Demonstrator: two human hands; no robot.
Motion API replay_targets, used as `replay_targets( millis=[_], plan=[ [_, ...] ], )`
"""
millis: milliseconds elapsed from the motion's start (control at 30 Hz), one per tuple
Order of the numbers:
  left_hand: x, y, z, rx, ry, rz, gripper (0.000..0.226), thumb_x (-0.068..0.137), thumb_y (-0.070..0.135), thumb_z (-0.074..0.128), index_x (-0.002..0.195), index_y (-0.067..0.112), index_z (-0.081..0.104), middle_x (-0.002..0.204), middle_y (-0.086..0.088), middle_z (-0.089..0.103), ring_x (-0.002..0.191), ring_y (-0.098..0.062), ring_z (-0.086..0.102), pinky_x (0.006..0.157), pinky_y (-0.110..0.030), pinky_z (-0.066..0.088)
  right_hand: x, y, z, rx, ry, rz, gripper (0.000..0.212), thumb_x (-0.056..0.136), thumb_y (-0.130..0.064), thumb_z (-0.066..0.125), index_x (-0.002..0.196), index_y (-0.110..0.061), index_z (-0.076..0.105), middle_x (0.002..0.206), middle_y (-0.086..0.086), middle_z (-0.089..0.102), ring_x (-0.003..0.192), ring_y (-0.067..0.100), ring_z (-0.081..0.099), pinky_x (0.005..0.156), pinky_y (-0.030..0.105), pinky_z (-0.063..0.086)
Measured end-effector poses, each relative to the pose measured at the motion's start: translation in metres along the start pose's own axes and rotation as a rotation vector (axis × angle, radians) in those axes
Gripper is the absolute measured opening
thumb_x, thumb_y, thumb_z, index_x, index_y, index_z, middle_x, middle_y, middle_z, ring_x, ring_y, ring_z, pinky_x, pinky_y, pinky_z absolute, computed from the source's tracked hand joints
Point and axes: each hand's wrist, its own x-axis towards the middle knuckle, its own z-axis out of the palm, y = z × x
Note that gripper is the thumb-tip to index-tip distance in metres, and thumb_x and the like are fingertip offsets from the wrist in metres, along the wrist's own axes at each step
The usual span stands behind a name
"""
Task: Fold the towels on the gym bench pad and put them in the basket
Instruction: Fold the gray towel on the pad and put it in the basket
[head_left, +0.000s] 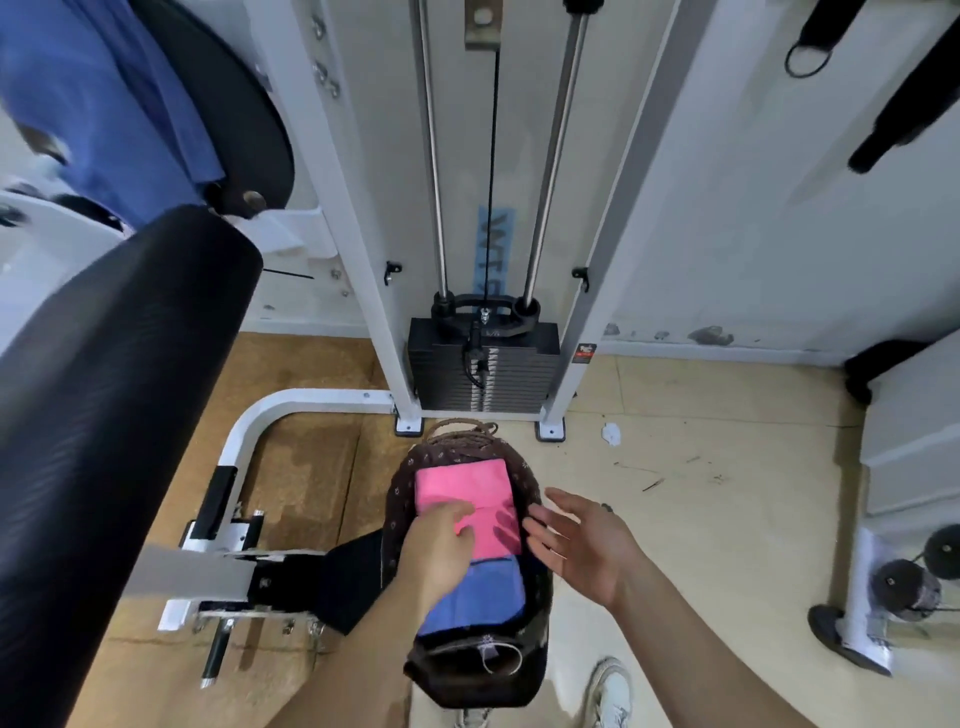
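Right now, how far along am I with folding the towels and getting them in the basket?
Done: a folded blue towel and pink towel lie in the basket. In hand: your left hand rests on the pink one; right hand hovers open beside the rim. Left: possibly the blue cloth draped over the upper pad.

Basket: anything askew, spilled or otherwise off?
Nothing spilled or damaged. In the basket the pink towel looks slightly crooked, overlapping the far edge of the blue towel rather than stacking square; the left hand rests on it. Only other oddity: a white scrap on the floor beyond the basket.
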Motion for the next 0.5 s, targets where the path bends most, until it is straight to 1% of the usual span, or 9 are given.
replay_targets(
  millis=[33, 100, 133, 200, 233, 300, 367, 433, 500],
  plan=[
    [-0.003, 0.014, -0.009, -0.068, 0.063, 0.01, 0.032, 0.095, 0.01, 0.052, 0.124, 0.019, 0.063, 0.124, 0.001, 0.064, 0.104, -0.011, 0.063, 0.093, -0.024, 0.048, -0.007, -0.015, -0.004, -0.013, -0.01, -0.035, 0.021, 0.096, -0.011, 0.048, 0.11, -0.006, 0.063, 0.108, 0.015, 0.068, 0.094, 0.028, 0.067, 0.083, 0.036, 0.052],
    [-0.011, 0.051, -0.026, -0.244, 0.156, 0.031, 0.027, 0.095, 0.009, 0.053, 0.115, 0.019, 0.068, 0.102, 0.001, 0.07, 0.079, -0.007, 0.065, 0.075, -0.023, 0.053, -0.022, -0.046, -0.012, -0.046, -0.035, -0.125, 0.026, 0.095, -0.011, 0.049, 0.118, -0.007, 0.062, 0.111, 0.014, 0.068, 0.097, 0.027, 0.066, 0.078, 0.033, 0.052],
    [-0.016, 0.072, -0.034, -0.326, 0.188, 0.058, 0.027, 0.094, 0.007, 0.052, 0.114, 0.018, 0.068, 0.093, -0.002, 0.071, 0.07, -0.007, 0.064, 0.068, -0.022, 0.052, -0.031, -0.064, -0.013, -0.067, -0.051, -0.177, 0.027, 0.094, -0.01, 0.049, 0.118, -0.007, 0.062, 0.109, 0.012, 0.068, 0.096, 0.026, 0.066, 0.076, 0.031, 0.051],
    [-0.03, 0.115, -0.048, -0.432, 0.246, 0.135, 0.031, 0.092, 0.003, 0.05, 0.113, 0.021, 0.064, 0.086, -0.008, 0.071, 0.059, -0.005, 0.061, 0.06, -0.017, 0.048, -0.05, -0.098, -0.014, -0.108, -0.09, -0.272, 0.027, 0.093, -0.006, 0.05, 0.117, -0.008, 0.062, 0.104, 0.011, 0.068, 0.093, 0.025, 0.067, 0.073, 0.029, 0.051],
    [-0.036, 0.137, -0.052, -0.469, 0.275, 0.173, 0.032, 0.092, 0.002, 0.049, 0.112, 0.023, 0.062, 0.085, -0.008, 0.071, 0.056, -0.003, 0.058, 0.057, -0.015, 0.046, -0.062, -0.115, -0.013, -0.128, -0.12, -0.311, 0.027, 0.092, -0.005, 0.05, 0.116, -0.009, 0.062, 0.103, 0.01, 0.068, 0.092, 0.024, 0.067, 0.072, 0.029, 0.051],
    [-0.046, 0.181, -0.058, -0.534, 0.331, 0.248, 0.033, 0.093, 0.0, 0.047, 0.11, 0.024, 0.062, 0.082, -0.004, 0.07, 0.053, -0.003, 0.053, 0.052, -0.015, 0.043, -0.086, -0.148, -0.013, -0.168, -0.204, -0.39, 0.026, 0.093, -0.004, 0.049, 0.114, -0.01, 0.061, 0.101, 0.008, 0.068, 0.092, 0.023, 0.067, 0.071, 0.029, 0.05],
    [-0.053, 0.223, -0.062, -0.544, 0.388, 0.322, 0.033, 0.093, -0.001, 0.047, 0.105, 0.024, 0.064, 0.076, 0.0, 0.068, 0.053, -0.006, 0.051, 0.053, -0.017, 0.044, -0.111, -0.181, -0.014, -0.204, -0.284, -0.482, 0.023, 0.094, -0.003, 0.049, 0.112, -0.011, 0.06, 0.099, 0.008, 0.068, 0.091, 0.023, 0.066, 0.073, 0.029, 0.049],
    [-0.058, 0.261, -0.065, -0.532, 0.435, 0.399, 0.031, 0.094, 0.001, 0.047, 0.101, 0.024, 0.067, 0.071, 0.004, 0.068, 0.055, -0.007, 0.052, 0.056, -0.018, 0.044, -0.134, -0.212, -0.017, -0.244, -0.334, -0.587, 0.023, 0.094, -0.004, 0.052, 0.114, -0.011, 0.061, 0.104, 0.01, 0.068, 0.09, 0.023, 0.065, 0.076, 0.029, 0.05],
    [-0.063, 0.293, -0.072, -0.514, 0.475, 0.459, 0.03, 0.096, 0.005, 0.047, 0.099, 0.027, 0.068, 0.07, 0.005, 0.068, 0.055, -0.007, 0.053, 0.057, -0.018, 0.045, -0.155, -0.24, -0.018, -0.297, -0.378, -0.689, 0.024, 0.092, -0.006, 0.057, 0.115, -0.014, 0.063, 0.109, 0.009, 0.068, 0.09, 0.022, 0.067, 0.076, 0.03, 0.051]
  ],
)
